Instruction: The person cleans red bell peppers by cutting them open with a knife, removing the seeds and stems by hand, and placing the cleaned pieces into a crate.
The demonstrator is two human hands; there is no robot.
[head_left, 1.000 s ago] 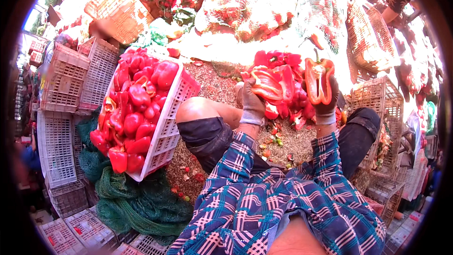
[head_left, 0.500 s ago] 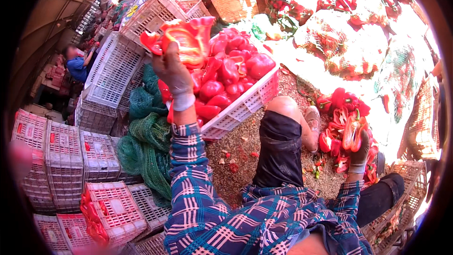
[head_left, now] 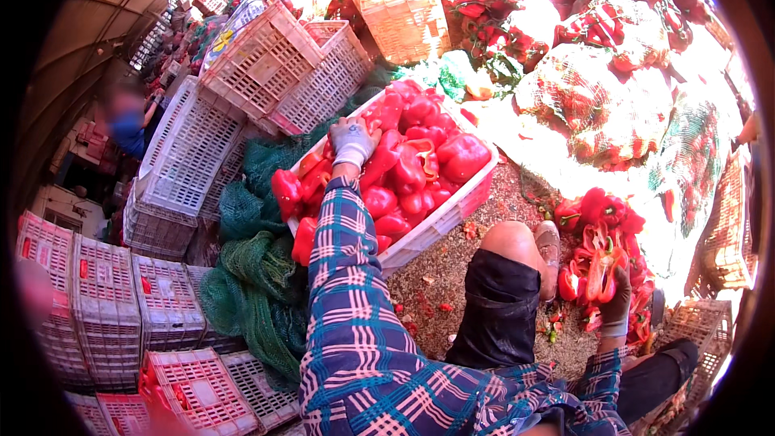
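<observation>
My left hand (head_left: 353, 144), in a pale grey work glove, lies on the red bell peppers (head_left: 408, 169) heaped in a white plastic crate (head_left: 436, 232). Its thumb and fingers are spread over the far left part of the heap; the fingertips are partly hidden, and I see no pepper gripped in it. Low on the right, my gloved right hand (head_left: 619, 303) is closed on a cut-open red bell pepper (head_left: 601, 273), whose pale inside shows. That pepper is at the near edge of a pile of whole and split peppers (head_left: 601, 211) on the ground.
Green netting (head_left: 262, 274) lies bunched left of the crate. Stacked plastic crates (head_left: 105, 307) stand at the left, more crates (head_left: 299, 64) farther back. Net sacks of peppers (head_left: 597, 105) fill the far right. A person in blue (head_left: 127, 125) is at far left.
My left hand has come down from above the crate onto the peppers in it, and the split pepper it held is no longer in it. My right hand stays by the pile.
</observation>
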